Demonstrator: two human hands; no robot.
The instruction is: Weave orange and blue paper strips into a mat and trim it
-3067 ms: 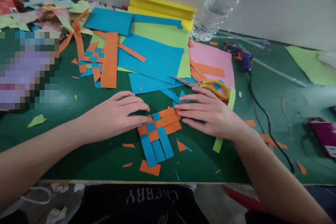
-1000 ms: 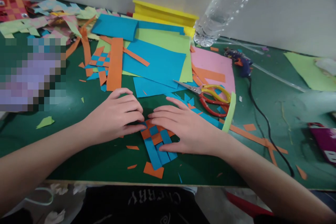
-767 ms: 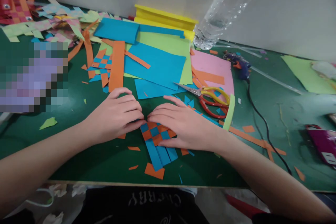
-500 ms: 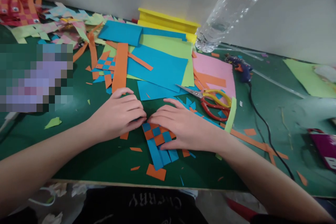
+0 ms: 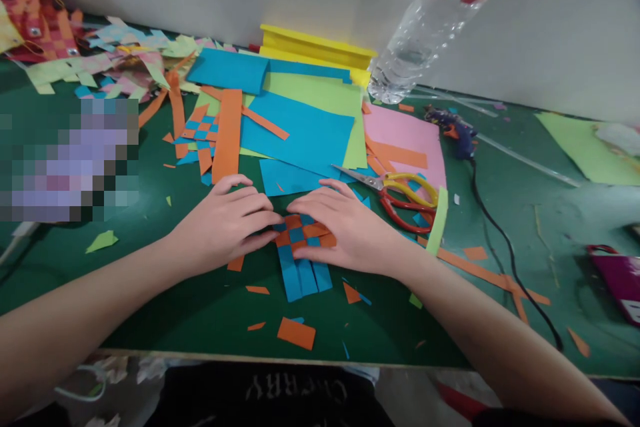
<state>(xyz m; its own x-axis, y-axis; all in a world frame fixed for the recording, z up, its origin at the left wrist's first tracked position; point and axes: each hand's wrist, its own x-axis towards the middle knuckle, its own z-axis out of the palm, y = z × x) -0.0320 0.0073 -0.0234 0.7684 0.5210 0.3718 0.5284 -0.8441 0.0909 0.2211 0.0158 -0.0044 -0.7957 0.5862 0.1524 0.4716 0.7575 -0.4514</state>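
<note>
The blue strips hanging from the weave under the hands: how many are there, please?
3, side by side below the woven patch: left strip, middle strip, right strip. The right hand may hide more.

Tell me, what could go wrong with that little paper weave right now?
The woven paper piece is pinned only by the fingertips of the left hand and right hand, so its loose blue ends might slide out. The scissors lie close beside the right hand, blades toward it, and could get bumped.
</note>
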